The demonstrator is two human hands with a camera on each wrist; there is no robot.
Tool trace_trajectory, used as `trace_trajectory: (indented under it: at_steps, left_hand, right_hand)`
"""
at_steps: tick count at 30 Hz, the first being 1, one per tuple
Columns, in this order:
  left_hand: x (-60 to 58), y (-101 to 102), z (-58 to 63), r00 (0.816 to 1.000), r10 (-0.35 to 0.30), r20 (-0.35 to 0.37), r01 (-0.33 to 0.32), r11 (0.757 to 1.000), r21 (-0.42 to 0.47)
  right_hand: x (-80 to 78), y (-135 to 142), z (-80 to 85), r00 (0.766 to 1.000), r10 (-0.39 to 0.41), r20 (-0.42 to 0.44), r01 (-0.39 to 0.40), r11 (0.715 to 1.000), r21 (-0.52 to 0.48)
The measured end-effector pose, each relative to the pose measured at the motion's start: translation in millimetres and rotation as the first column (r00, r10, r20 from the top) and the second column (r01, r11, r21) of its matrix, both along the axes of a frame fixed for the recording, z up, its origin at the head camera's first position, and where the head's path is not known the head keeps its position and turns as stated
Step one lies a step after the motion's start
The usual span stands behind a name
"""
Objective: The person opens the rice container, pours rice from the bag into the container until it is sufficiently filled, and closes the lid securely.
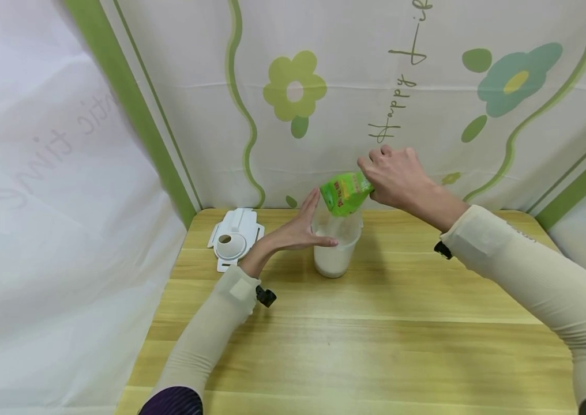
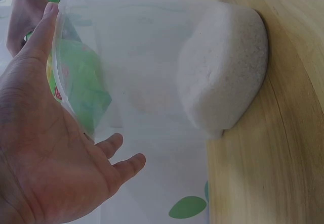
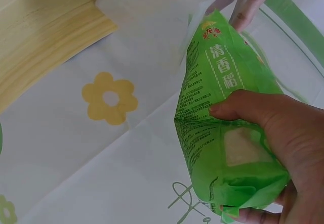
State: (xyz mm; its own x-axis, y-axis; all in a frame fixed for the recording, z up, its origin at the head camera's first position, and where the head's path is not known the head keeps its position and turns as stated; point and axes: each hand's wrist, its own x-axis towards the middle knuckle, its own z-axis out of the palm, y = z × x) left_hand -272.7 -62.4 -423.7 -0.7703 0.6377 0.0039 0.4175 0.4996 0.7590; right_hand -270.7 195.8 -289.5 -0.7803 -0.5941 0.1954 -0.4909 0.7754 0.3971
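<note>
My right hand (image 1: 397, 176) grips a green rice bag (image 1: 344, 193) by its bottom end and holds it tilted, mouth down, over a translucent plastic bucket (image 1: 337, 253). In the right wrist view the thumb presses across the printed bag (image 3: 228, 113). The bag's mouth lies inside the bucket's rim. White rice (image 2: 228, 62) lies heaped in the bottom of the bucket, as seen in the left wrist view. With fingers and thumb spread wide, my left hand (image 1: 298, 230) spans the bucket's left side and touches its rim.
A white plastic lid-like piece with side tabs (image 1: 246, 222) lies at the table's back left, a small round white cup (image 1: 230, 246) upon it. The wooden table (image 1: 376, 346) meets a patterned white curtain (image 1: 194, 86) at its back edge.
</note>
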Motion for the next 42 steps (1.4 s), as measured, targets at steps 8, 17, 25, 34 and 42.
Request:
trace_trajectory:
  at_steps: [8,17,25,34,42]
  left_hand:
    - [0.0,-0.5,1.3,1.0,-0.001,0.004,0.001,1.0,-0.004]
    - [0.3,-0.8,1.9,1.0,0.004,0.004,-0.004,1.0,-0.006]
    - [1.5,0.3,1.7,1.0,0.003,0.001,-0.003,1.0,0.009]
    - [2.0,1.7,1.8,1.0,0.002,0.009,-0.002,1.0,0.01]
    - [0.3,1.3,0.5,1.0,0.0,0.008,0.0,1.0,0.005]
  right_hand:
    - [0.3,-0.1,0.5,1.0,0.004,-0.007,-0.004,1.0,0.009]
    - [-0.1,-0.5,0.5,0.999,0.025,-0.043,-0.024,1.0,0.017]
    - [0.6,0.5,0.7,0.998,0.034,-0.047,-0.032,0.999,0.043]
    - [1.2,3.2,-0.7,0.995,0.054,-0.078,-0.05,0.998,0.048]
    - [2.7,4.3,0.3,0.992,0.074,-0.099,-0.067,0.995,0.071]
